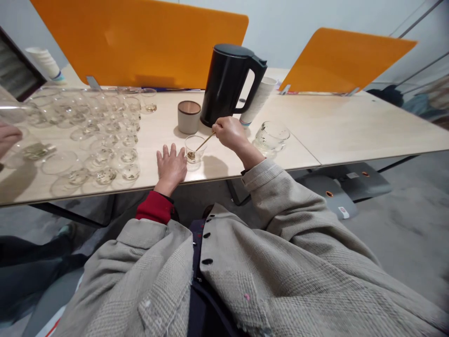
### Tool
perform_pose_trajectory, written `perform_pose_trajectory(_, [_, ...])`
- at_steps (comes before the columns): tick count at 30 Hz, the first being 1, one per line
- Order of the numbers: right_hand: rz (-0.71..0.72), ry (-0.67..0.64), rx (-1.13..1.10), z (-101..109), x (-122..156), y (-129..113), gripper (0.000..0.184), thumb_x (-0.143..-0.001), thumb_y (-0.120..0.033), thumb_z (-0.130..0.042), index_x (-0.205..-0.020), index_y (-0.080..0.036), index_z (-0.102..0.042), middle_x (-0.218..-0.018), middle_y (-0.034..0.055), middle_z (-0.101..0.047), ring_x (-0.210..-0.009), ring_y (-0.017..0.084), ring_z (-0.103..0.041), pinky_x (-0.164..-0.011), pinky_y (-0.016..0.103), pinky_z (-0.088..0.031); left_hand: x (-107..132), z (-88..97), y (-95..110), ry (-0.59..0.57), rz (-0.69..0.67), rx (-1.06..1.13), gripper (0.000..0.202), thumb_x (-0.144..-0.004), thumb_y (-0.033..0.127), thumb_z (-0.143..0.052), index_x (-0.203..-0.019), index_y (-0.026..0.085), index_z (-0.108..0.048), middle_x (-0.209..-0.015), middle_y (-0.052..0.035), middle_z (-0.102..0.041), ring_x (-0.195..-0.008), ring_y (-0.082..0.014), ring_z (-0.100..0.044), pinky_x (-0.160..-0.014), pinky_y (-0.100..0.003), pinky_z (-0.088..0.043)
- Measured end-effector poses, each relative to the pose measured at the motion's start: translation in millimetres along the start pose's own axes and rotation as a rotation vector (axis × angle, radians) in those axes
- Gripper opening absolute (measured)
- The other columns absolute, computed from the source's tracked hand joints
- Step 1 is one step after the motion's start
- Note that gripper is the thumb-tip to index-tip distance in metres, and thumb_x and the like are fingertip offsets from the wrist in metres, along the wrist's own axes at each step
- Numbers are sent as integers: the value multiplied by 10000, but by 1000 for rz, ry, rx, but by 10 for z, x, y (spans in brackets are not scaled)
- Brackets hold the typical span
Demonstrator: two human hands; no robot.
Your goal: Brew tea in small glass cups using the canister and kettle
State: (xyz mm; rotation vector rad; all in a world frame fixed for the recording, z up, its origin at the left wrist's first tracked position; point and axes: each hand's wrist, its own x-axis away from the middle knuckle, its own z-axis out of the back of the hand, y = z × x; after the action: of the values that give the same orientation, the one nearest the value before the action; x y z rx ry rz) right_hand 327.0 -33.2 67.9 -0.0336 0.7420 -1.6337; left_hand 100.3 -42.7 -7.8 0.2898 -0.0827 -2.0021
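My right hand (231,133) is closed on the handle of a thin gold-coloured spoon (206,141). The spoon slants down to the left into a small clear glass cup (196,150), its lower end near the bottom. My left hand (170,166) lies flat on the table with fingers spread, just left of that cup; whether the fingertips touch it I cannot tell. Behind the cup stands a grey mug (189,118) with a brown rim. A black electric kettle (222,84) is behind my right hand, and a clear glass jug (271,135) sits to its right.
Many clear glass cups (105,175) crowd the table's left side, several with liquid and bits inside. Stacked paper cups (257,100) lean beside the kettle; another stack (45,63) is far left. Orange dividers (147,42) line the back. Another person's hand (9,138) shows at the left edge.
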Motion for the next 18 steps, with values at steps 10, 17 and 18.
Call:
perform_pose_trajectory(10, [35, 93, 7, 121, 97, -2, 254, -1012, -218, -531, -818, -211, -694, -822, 92, -711, -897, 272, -648, -834, 386, -459, -2, -16, -14, 0, 2, -15, 570, -1092, 384, -305, -1610, 255, -507, -1758, -131, -369, -1655, -409, -253, -1324, -650, -186])
perform_pose_trajectory(17, [8, 104, 10, 167, 265, -81, 260, -1017, -244, -521, -826, -216, -697, -803, 51, -711, -859, 248, -666, -843, 368, -466, -5, -8, -21, 10, -5, -12, 568, -1094, 369, -305, -1598, 230, -526, -1744, -155, -386, -1646, -427, -267, -1314, -668, -194])
perform_pose_trajectory(18, [7, 87, 10, 152, 275, -94, 259, -1001, -235, -529, -799, -216, -691, -789, 49, -707, -845, 244, -665, -828, 361, -463, -4, 0, -20, 10, -6, -9, 566, -1094, 368, -306, -1594, 227, -531, -1744, -158, -386, -1645, -428, -268, -1313, -670, -196])
